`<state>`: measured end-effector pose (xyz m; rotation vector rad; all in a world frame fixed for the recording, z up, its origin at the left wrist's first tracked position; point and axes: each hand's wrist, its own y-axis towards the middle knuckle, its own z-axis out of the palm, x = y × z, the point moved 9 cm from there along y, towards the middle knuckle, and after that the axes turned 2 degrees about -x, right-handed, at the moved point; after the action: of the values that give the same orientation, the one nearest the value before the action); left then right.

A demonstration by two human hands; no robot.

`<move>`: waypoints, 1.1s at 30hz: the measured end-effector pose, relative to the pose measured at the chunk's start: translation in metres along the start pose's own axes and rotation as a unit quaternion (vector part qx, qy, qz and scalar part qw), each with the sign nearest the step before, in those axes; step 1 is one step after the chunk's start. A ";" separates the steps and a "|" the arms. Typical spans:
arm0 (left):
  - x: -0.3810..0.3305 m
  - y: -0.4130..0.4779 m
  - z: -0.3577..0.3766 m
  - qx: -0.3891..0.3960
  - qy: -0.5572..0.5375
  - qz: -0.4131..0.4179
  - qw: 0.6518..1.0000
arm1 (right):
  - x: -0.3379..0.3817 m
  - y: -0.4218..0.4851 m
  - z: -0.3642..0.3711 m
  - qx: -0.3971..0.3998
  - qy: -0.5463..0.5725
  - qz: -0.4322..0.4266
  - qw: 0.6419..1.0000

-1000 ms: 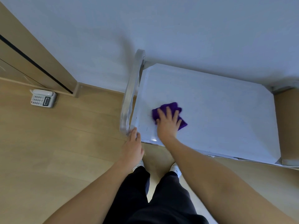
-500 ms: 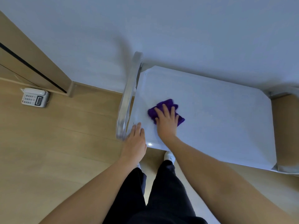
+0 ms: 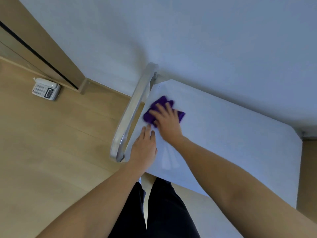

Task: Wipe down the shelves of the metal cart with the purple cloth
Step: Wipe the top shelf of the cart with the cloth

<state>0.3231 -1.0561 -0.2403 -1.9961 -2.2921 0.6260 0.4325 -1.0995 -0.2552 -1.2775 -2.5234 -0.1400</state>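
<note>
The metal cart point(image 3: 231, 143) stands against a pale wall point(image 3: 205, 40), seen from above, so that its flat top shelf fills the right of the view. Anything beneath that shelf is hidden by it. A curved metal handle point(image 3: 132, 110) runs along the shelf's left end.

The purple cloth point(image 3: 149, 116) lies bunched on the top shelf, near the left end and just beside the handle. The right hand point(image 3: 167, 121) lies palm down on top of it. Its fingers point(image 3: 169, 107) are spread wide and fairly straight, pressing the cloth against the shelf rather than curling round it. Purple folds show beyond the fingertips and at both sides of the hand. Hand and cloth are slightly blurred.

The left hand point(image 3: 144, 146) rests flat on the near left corner of the shelf, next to the handle's lower bend. Its fingers are straight, close together and hold nothing. Their tips reach almost to the cloth's near edge; whether they touch it cannot be told.

Apart from the cloth and the two hands, the shelf shows only pale, faintly streaked metal.

On the wooden floor point(image 3: 51, 152) to the left, well apart from the cart, a white desk telephone point(image 3: 46, 89) sits beside a wooden door frame point(image 3: 51, 48). The person's legs in dark trousers point(image 3: 163, 212) stand at the shelf's near edge.
</note>
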 end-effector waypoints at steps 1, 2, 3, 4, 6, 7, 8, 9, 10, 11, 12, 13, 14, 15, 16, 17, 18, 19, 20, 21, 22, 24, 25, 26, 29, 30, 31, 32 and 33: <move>0.001 0.002 -0.002 -0.004 -0.006 -0.022 1.000 | 0.013 -0.003 0.009 0.033 0.004 -0.089 0.995; 0.001 0.002 -0.002 -0.005 -0.009 -0.039 0.999 | 0.014 -0.003 0.012 0.063 0.007 -0.148 0.987; -0.001 0.001 -0.001 -0.003 -0.009 -0.045 0.999 | 0.005 0.004 0.012 0.079 0.003 -0.182 0.980; -0.003 -0.001 0.005 0.004 -0.007 -0.044 0.999 | -0.008 0.013 0.009 0.073 -0.002 -0.192 0.979; -0.005 -0.003 0.011 0.008 -0.011 -0.047 0.999 | -0.043 0.042 -0.010 0.018 0.007 -0.116 0.993; -0.004 -0.003 0.013 0.011 -0.009 -0.051 0.999 | -0.063 0.055 -0.019 -0.005 0.025 -0.031 0.999; -0.004 -0.003 0.015 0.014 -0.007 -0.056 0.998 | -0.077 0.065 -0.022 -0.009 0.044 0.059 0.997; -0.004 -0.003 0.018 0.017 -0.005 -0.062 0.998 | -0.078 0.069 -0.023 -0.009 0.056 0.120 0.991; -0.006 -0.002 0.018 0.016 -0.004 -0.067 0.998 | -0.065 0.071 -0.023 -0.011 0.056 0.123 0.991; -0.008 -0.001 0.016 0.011 -0.006 -0.070 0.997 | -0.041 0.071 -0.020 -0.010 0.053 0.070 0.996; -0.011 -0.001 0.013 0.004 -0.003 -0.076 0.997 | -0.013 0.065 -0.015 0.004 0.052 -0.013 0.999; -0.013 -0.001 0.010 -0.002 0.002 -0.083 0.997 | 0.009 0.053 -0.005 0.032 0.052 -0.100 0.993; -0.015 -0.001 0.010 0.000 0.012 -0.090 0.996 | 0.019 0.040 0.002 0.062 0.051 -0.158 0.984; -0.016 -0.001 0.011 0.001 0.011 -0.097 0.995 | 0.015 0.032 0.004 0.073 0.050 -0.182 0.979; -0.016 -0.001 0.012 -0.001 -0.003 -0.108 0.994 | 0.000 0.030 0.000 0.059 0.059 -0.176 0.981; -0.018 -0.001 0.011 -0.002 -0.008 -0.118 0.993 | -0.021 0.029 -0.009 0.026 0.066 -0.147 0.987; -0.021 -0.001 0.011 -0.002 -0.007 -0.125 0.992 | -0.048 0.028 -0.019 -0.011 0.067 -0.102 0.992; -0.023 0.000 0.012 0.001 -0.003 -0.130 0.991 | -0.080 0.025 -0.030 -0.047 0.066 -0.044 0.996; -0.026 0.001 0.012 0.004 0.002 -0.132 0.991 | -0.113 0.021 -0.041 -0.070 0.068 0.020 0.995; -0.029 0.001 0.014 0.008 0.010 -0.133 0.991 | -0.139 0.015 -0.049 -0.081 0.074 0.084 0.990; -0.030 0.002 0.014 0.009 0.013 -0.134 0.991 | -0.156 0.008 -0.053 -0.084 0.079 0.151 0.982; -0.031 0.002 0.016 0.014 0.016 -0.140 0.990 | -0.152 -0.004 -0.051 -0.087 0.070 0.231 0.966; -0.031 0.002 0.017 0.014 0.019 -0.143 0.989 | -0.132 -0.008 -0.045 -0.082 0.064 0.218 0.970; -0.029 0.001 0.016 0.012 0.020 -0.146 0.989 | -0.104 -0.010 -0.036 -0.069 0.066 0.176 0.980; -0.023 -0.002 0.015 0.007 0.006 -0.136 0.991 | -0.024 -0.031 -0.003 0.013 0.083 -0.033 0.996; -0.021 -0.003 0.016 0.013 0.001 -0.124 0.992 | -0.021 -0.036 -0.001 0.035 0.087 -0.075 0.993; -0.020 -0.004 0.017 0.019 -0.003 -0.111 0.994 | -0.031 -0.038 -0.004 0.036 0.090 -0.091 0.991; -0.019 -0.005 0.016 0.024 -0.007 -0.099 0.995 | -0.047 -0.038 -0.010 0.017 0.085 -0.084 0.993; -0.019 -0.006 0.015 0.027 -0.009 -0.090 0.996 | -0.069 -0.038 -0.017 -0.007 0.076 -0.055 0.996</move>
<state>0.3161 -1.0787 -0.2478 -1.7419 -2.4024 0.6867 0.4440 -1.1790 -0.2587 -1.0887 -2.4660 -0.2694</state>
